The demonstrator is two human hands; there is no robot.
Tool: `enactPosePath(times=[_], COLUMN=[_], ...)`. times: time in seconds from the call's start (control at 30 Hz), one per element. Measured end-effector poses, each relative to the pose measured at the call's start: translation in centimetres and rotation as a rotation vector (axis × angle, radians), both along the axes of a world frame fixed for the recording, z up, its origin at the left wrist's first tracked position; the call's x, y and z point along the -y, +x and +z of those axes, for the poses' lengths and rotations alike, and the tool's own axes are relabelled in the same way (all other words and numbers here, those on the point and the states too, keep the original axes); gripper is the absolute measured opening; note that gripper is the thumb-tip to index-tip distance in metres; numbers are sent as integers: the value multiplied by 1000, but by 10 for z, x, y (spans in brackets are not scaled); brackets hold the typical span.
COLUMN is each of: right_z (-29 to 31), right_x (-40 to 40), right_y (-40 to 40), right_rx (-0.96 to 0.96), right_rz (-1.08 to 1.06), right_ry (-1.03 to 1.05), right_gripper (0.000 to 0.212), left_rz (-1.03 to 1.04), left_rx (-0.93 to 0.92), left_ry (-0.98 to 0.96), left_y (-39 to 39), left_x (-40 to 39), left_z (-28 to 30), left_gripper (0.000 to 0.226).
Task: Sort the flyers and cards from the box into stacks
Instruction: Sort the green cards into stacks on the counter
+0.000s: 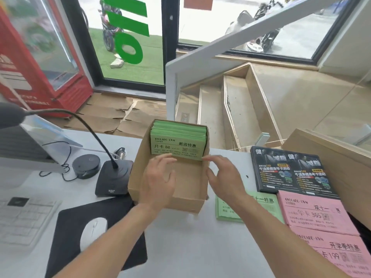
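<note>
— Both hands are loose-fingered and empty: the left hand (158, 177) is inside the box (138, 177) at frame centre, the right hand (222, 177) at its right wall, just below the upright green cards (178, 144).

— Best to pinch the whole bundle from both ends and lift it straight.

— Agreed. The green stack (261, 201) at lower right is half hidden by that arm, and the small print is unreadable.

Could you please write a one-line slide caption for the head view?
Both hands, left hand and right hand, reach into cardboard box toward upright green cards; sorted stacks lie alongside.
</note>
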State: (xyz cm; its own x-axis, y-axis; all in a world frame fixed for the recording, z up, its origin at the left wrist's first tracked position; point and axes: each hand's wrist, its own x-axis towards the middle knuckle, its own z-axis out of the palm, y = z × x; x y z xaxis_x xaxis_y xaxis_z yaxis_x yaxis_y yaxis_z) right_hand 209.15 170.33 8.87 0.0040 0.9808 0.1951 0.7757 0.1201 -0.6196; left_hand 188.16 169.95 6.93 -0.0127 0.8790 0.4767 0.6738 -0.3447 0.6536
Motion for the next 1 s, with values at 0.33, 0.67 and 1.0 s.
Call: enactPosePath(times=[0.33, 0.67, 1.0], right_z=[-26, -54, -42], right_x=[-101, -107, -95], right_y=[-62, -55, -64], right_rx=[452, 580, 495], right_rz=[94, -17, 0], right_ry=[-198, 165, -120], right_gripper=[65, 53, 52], left_rz=[62, 55, 55], left_rx=[-561, -340, -291], left_ry=[-345, -329, -339], left_y=[-42, -49, -49], left_x=[-51, -53, -51], left_z=[-21, -21, -16], left_gripper=[77, 67, 63])
